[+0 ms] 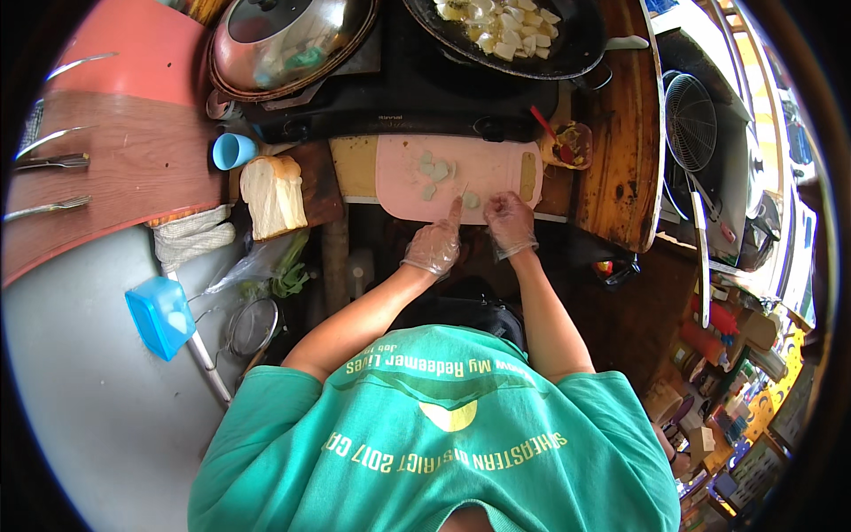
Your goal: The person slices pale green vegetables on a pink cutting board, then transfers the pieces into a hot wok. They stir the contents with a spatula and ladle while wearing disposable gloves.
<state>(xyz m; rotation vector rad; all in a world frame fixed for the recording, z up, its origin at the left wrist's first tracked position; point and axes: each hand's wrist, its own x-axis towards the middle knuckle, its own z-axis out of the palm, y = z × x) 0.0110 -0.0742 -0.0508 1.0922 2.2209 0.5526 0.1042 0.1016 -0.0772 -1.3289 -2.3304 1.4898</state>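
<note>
My left hand [435, 245], in a clear plastic glove, is at the near edge of a pink cutting board [492, 153]. Its index finger is stretched out over the board, the others curled under. A thin pale pointed sliver [464, 189] shows at that fingertip; I cannot tell if the hand grips it. My right hand [510, 218], gloved alike, has its fingers curled together beside a small pale round slice [471, 199]. Whether it pinches anything is hidden. Several similar pale slices [437, 171] lie farther back on the board.
Beyond the board stands a black gas stove [425, 100] with a lidded pan [286, 53] and a frying pan [578, 40] of pale chunks in oil. Left are a bread loaf [274, 196] and blue cup [233, 151]; right, a small container [573, 145] with a red-handled utensil.
</note>
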